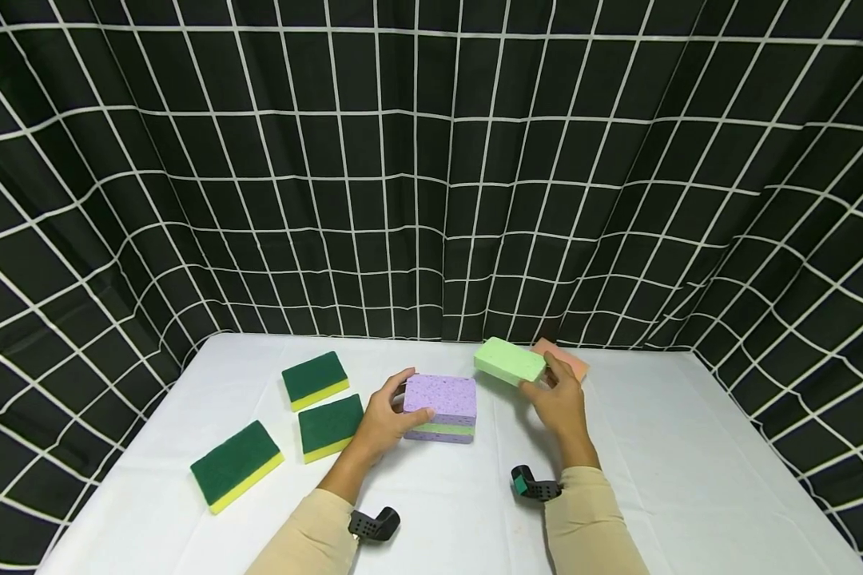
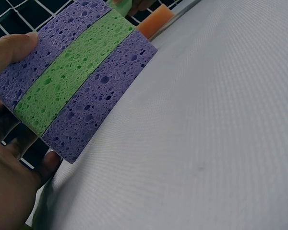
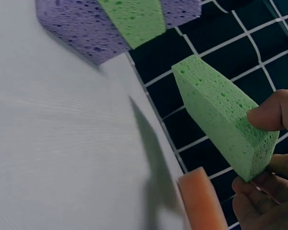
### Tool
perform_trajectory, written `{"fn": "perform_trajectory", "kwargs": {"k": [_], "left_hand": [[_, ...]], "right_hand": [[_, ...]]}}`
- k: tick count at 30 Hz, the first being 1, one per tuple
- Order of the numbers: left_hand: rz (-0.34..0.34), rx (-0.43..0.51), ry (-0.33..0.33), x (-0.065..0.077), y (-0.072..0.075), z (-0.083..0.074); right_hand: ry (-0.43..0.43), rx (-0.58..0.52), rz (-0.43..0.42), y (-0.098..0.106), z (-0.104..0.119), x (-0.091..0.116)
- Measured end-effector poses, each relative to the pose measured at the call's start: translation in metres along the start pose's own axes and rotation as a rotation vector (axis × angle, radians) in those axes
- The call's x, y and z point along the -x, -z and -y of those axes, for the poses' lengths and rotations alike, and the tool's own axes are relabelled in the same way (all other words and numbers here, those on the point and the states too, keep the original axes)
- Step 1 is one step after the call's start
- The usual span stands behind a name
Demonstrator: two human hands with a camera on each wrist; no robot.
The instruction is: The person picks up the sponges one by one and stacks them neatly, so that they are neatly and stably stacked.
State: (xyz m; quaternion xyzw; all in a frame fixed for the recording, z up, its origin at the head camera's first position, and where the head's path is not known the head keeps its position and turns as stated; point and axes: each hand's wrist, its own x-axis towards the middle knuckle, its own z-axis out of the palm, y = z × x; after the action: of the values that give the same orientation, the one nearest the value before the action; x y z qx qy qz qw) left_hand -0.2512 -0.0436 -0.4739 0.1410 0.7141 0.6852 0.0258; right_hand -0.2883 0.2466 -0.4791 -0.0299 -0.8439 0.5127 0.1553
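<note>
A stack of sponges stands on the table at the middle: a purple sponge (image 1: 441, 393) on top, a green sponge (image 2: 72, 69) between, and another purple sponge (image 2: 98, 103) at the bottom. My left hand (image 1: 383, 417) grips the stack from its left side, thumb on the near face and fingers at the back. To the right, my right hand (image 1: 562, 403) pinches a light green sponge (image 1: 509, 362) by its right end. In the right wrist view this sponge is raised above the tabletop, its shadow below. Behind the right hand lies an orange sponge (image 1: 574, 364).
Several green-and-yellow scouring sponges lie to the left: one at the back (image 1: 315, 377), another beside the left wrist (image 1: 331, 423), a third nearer the left edge (image 1: 236, 463). A black curtain with a white grid (image 1: 417, 200) hangs round the white table (image 1: 460, 511).
</note>
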Motion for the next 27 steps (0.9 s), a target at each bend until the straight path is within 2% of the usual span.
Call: {"fn": "perform_trajectory", "kwargs": {"k": [14, 27], "left_hand": [[0.005, 0.005, -0.003, -0.001, 0.001, 0.004], [0.001, 0.006, -0.004, -0.001, 0.001, 0.002]], "right_hand": [[0.075, -0.019, -0.041, 0.016, 0.014, 0.001], [0.133, -0.08, -0.028, 0.026, 0.031, 0.005]]}}
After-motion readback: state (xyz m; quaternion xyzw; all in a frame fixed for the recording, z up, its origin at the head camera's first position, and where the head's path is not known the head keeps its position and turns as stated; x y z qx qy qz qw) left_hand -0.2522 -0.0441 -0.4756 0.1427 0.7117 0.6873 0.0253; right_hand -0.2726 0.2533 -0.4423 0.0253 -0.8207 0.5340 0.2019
